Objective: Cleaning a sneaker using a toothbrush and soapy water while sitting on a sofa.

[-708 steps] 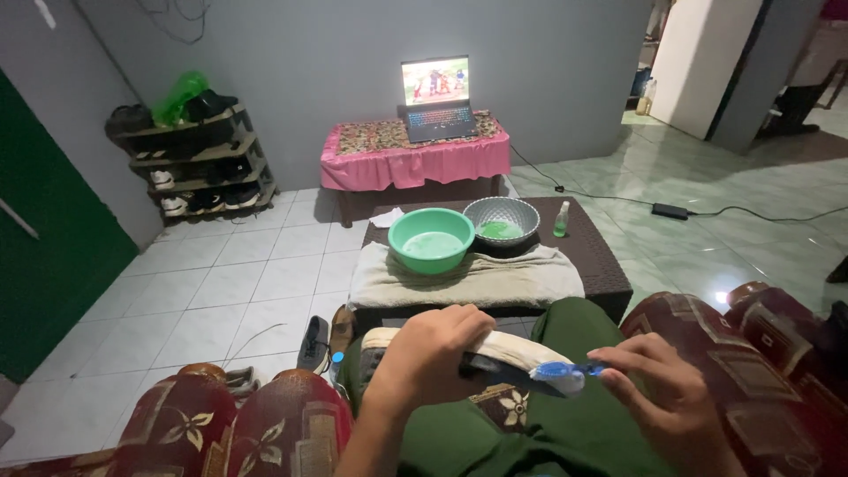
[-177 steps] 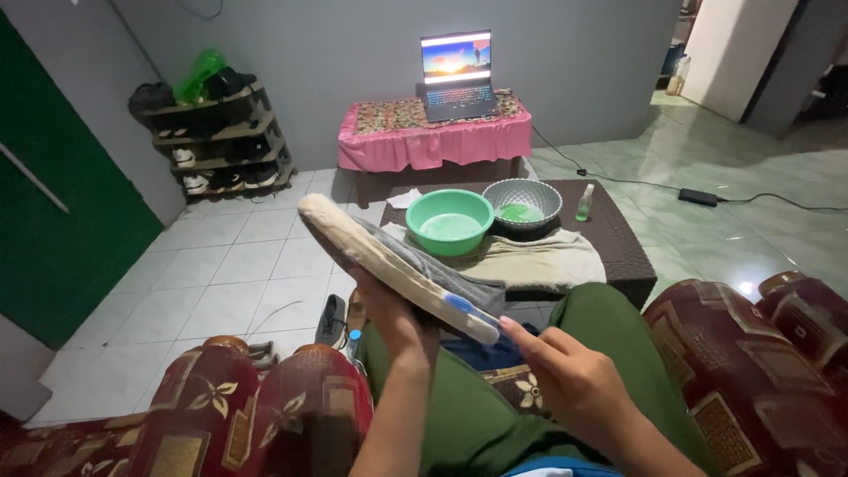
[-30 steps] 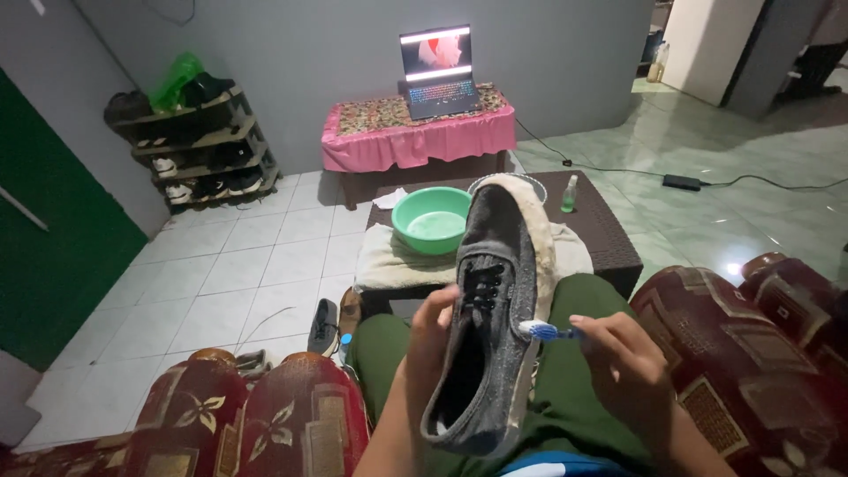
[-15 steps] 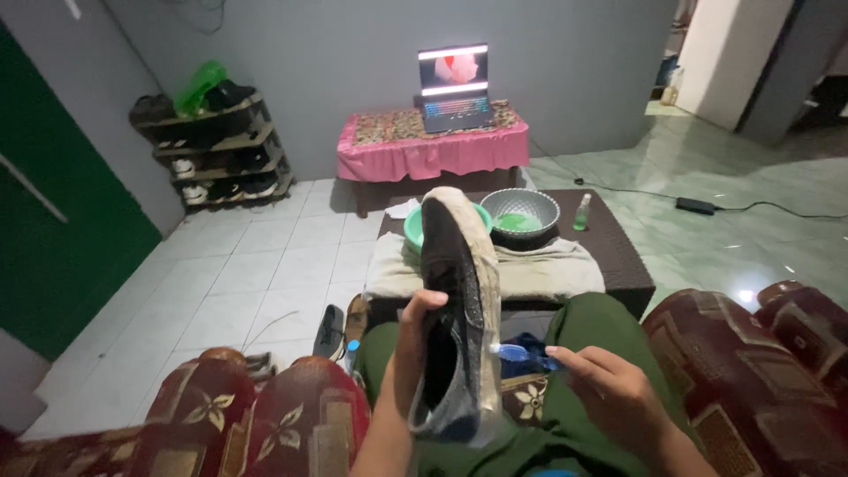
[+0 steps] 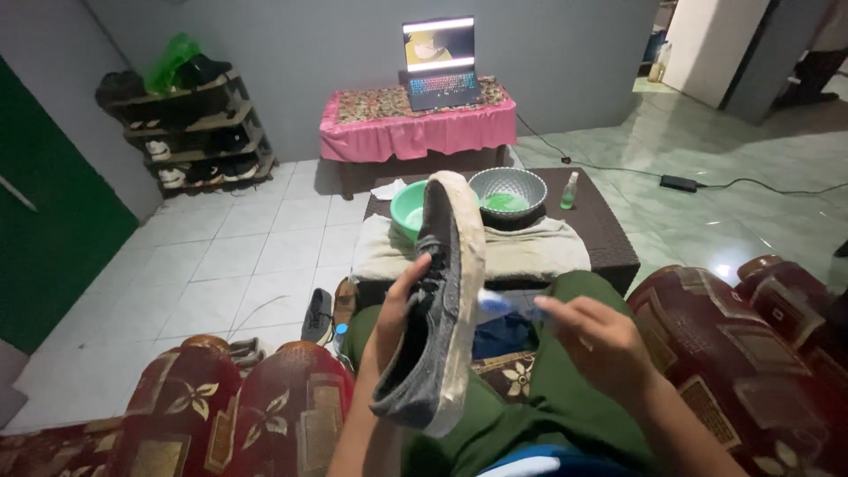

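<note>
Left hand (image 5: 399,296) gripped the grey shoe (image 5: 439,291), toe toward twelve o'clock; right hand (image 5: 594,340) at three o'clock pinched a blurred toothbrush (image 5: 502,305).

The low canvas shoe (image 5: 433,327) is dark grey, with black laces and a dirty cream rubber sole edge. The small plastic toothbrush (image 5: 502,305) has a blue and white head. The round plastic basin (image 5: 402,212) is mint green, and the round metal bowl (image 5: 508,187) is silver with green liquid inside. The folded towel (image 5: 530,252) is beige. The sofa fabric (image 5: 238,415) is dark red with a cream flower pattern. The trousers (image 5: 565,397) are olive green. The cloth on the far table (image 5: 415,137) is pink.
</note>
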